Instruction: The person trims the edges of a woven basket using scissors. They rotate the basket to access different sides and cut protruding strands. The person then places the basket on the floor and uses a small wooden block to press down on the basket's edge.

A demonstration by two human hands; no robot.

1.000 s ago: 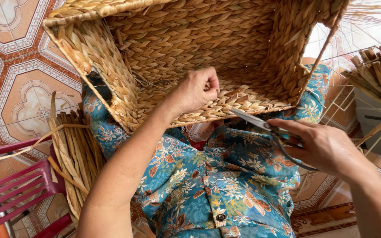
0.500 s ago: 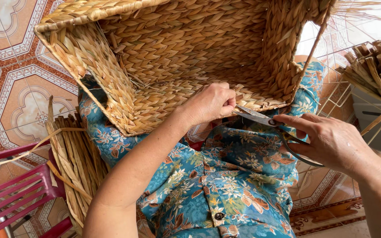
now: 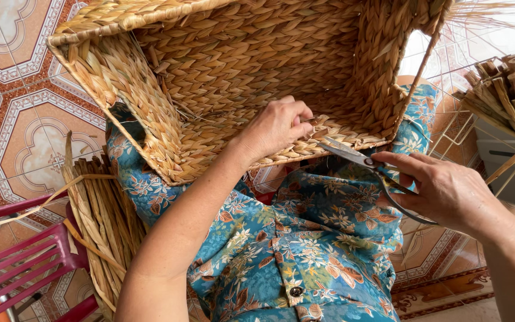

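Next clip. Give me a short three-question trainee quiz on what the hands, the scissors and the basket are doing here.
1. True or false: the right hand holds the scissors.
2. Where does the left hand rest? A) on the woven basket's near rim B) on the red plastic chair C) on the bundle of dried stalks
3. Fill in: the scissor blades point toward the ______ hand.

Key: 1 true. 2 A. 3 left; the tips sit just beside its fingers at the basket's edge.

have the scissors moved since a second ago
Yes. The scissors have come up and left; their blades are now at the woven basket rim beside the left hand.
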